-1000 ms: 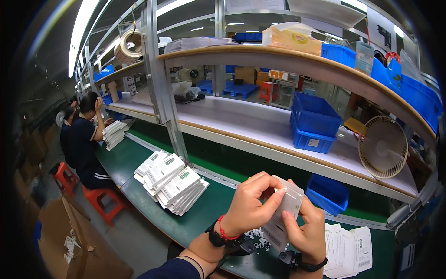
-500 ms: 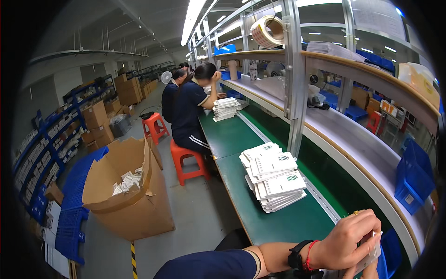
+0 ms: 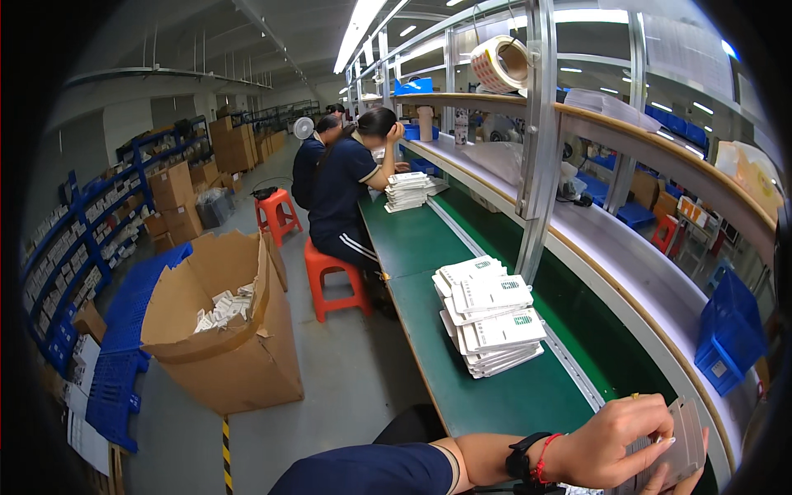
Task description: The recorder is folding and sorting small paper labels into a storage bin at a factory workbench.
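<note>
Packet (image 3: 688, 436) at lower right — left hand (image 3: 615, 439) pinching at its face, right hand (image 3: 690, 483) grasping its lower end; white packs (image 3: 499, 330) lie piled on the green table (image 3: 528, 412) beyond.

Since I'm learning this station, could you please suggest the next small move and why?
Perhaps firm the bare right hand around the thin, flat, pale plastic pack, since the left hand curls over its left side and might tilt it.
</note>
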A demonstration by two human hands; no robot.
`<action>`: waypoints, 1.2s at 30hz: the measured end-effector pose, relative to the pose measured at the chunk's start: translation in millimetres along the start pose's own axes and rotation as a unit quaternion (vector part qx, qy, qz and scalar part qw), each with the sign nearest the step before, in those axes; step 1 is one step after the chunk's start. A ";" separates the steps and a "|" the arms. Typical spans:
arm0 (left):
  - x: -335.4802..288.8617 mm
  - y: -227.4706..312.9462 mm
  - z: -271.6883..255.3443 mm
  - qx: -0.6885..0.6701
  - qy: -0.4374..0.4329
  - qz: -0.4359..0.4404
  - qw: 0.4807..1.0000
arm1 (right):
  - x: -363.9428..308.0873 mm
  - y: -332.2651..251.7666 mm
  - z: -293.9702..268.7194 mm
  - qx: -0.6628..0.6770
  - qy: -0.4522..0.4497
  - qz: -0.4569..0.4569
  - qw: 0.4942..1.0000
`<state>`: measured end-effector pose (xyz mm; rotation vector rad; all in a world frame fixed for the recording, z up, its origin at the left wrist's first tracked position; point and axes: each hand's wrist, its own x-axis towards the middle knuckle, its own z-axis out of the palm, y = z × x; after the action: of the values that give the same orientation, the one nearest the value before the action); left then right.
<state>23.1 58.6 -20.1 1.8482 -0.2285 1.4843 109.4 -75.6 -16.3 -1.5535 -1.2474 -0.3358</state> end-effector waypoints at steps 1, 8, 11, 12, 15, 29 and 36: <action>-1.4 6.1 -0.7 0.004 0.001 0.005 1.000 | 1.0 -2.8 0.6 0.008 0.025 -0.023 0.999; -73.3 8.9 -19.3 0.078 0.048 -0.066 0.994 | -6.6 11.2 -9.4 0.146 0.086 -0.113 0.979; -88.3 26.1 -33.5 0.079 0.068 -0.148 0.983 | -11.1 4.9 -13.4 0.127 0.094 -0.091 0.983; -89.8 33.9 -37.0 0.054 0.068 -0.160 0.983 | -13.4 -0.6 -14.9 0.119 0.082 -0.042 0.989; -80.1 56.7 -50.6 0.113 0.069 -0.104 0.986 | -17.1 -11.7 -14.2 0.103 0.095 -0.045 0.989; -85.5 100.6 -52.9 0.159 0.064 -0.024 0.985 | -24.0 15.5 -25.9 0.063 0.109 -0.144 0.982; -83.6 104.9 -42.4 0.147 0.050 -0.024 0.988 | -27.9 14.7 -33.5 0.017 0.106 -0.132 0.985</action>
<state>-94.2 -13.8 -47.7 1.9845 0.0884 1.6424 122.6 -116.9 -31.7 -1.2858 -1.2839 -0.6309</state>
